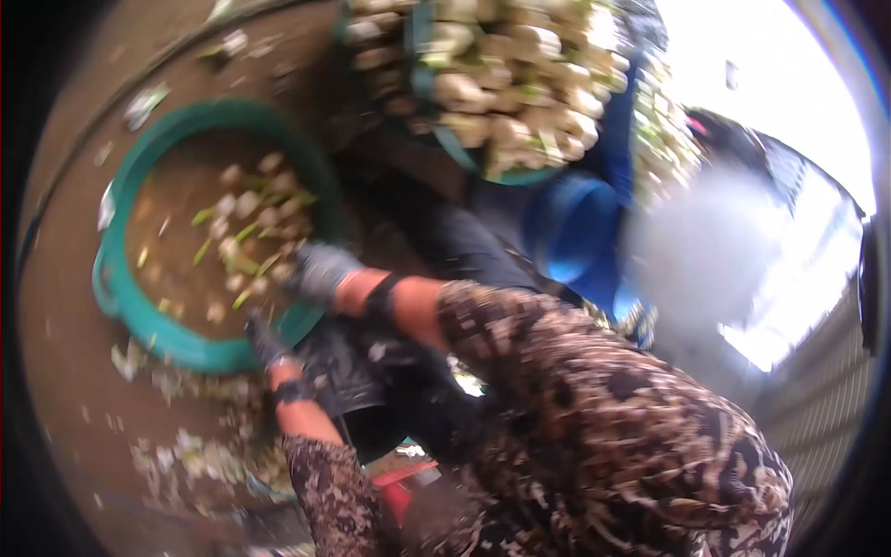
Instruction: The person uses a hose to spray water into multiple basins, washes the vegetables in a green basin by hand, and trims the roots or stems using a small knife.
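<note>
A round green plastic tub point(174, 344) of murky brown water stands on the floor, with many pale, round root vegetables or bulbs point(247, 205) bearing short green stalks in it. My right hand point(321, 273), in a grey glove, is at the tub's near right rim beside the bulbs. My left hand point(266, 340), also gloved, lies over the lower rim. Blur and the viewing angle hide the fingers of both hands, so whether either holds a bulb is unclear.
A green basket point(532, 175) heaped with pale bulbs stands at the top, near a blue plastic container point(574, 223). Leafy trimmings point(202, 452) litter the wet floor below the tub. Part of a red object point(400, 487) shows between my arms.
</note>
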The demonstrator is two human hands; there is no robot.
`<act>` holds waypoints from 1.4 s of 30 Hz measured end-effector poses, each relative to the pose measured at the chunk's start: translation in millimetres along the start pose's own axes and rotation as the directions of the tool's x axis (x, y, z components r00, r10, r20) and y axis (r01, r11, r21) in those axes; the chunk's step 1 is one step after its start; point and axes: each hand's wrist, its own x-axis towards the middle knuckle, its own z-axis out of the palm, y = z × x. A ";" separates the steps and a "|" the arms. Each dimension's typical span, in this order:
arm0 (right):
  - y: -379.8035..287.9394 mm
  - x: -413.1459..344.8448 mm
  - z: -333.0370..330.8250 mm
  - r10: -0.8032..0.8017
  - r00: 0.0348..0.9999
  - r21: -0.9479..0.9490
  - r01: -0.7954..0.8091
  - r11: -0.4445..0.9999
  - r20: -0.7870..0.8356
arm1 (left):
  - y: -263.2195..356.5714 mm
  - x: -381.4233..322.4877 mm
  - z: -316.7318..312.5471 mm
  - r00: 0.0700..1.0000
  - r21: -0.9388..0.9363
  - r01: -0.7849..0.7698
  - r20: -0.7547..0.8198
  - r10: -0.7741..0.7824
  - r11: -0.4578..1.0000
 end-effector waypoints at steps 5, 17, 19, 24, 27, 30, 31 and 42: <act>-22.2 105.8 -52.5 -0.284 0.949 -0.090 0.274 0.957 -0.135 | 35.4 29.4 -20.3 0.835 -0.241 0.260 -0.431 -0.343 0.935; -5.8 224.7 54.8 0.003 0.925 0.233 -0.100 0.967 0.381 | 40.1 95.4 34.9 0.882 -0.966 0.244 0.183 -0.434 0.088; -22.5 187.8 85.3 0.103 0.785 0.548 -0.514 0.660 0.611 | 47.2 90.5 44.1 0.891 -0.956 0.066 0.186 -0.414 -0.287; -29.1 162.0 92.7 -0.295 0.905 0.425 0.147 0.893 0.307 | 83.7 86.2 19.3 0.988 -0.824 0.109 0.150 -0.028 -0.556; -50.3 112.2 106.1 -0.212 0.934 0.450 0.064 0.891 0.287 | 69.1 55.9 -4.6 0.971 -0.919 0.048 0.134 -0.198 -0.390; -56.4 75.1 91.6 -0.208 0.942 0.566 0.024 0.824 0.263 | 107.1 22.3 -24.3 0.967 -0.937 0.062 0.142 -0.213 -0.343; -56.6 62.3 79.7 -0.220 0.946 0.569 0.048 0.821 0.237 | 122.2 13.0 -24.9 0.958 -0.943 0.010 0.104 -0.267 -0.333; -91.0 -11.1 -18.6 -0.283 0.955 0.692 0.147 0.707 0.086 | 257.2 -34.0 -54.4 0.951 -0.997 -0.076 -0.075 -0.302 0.006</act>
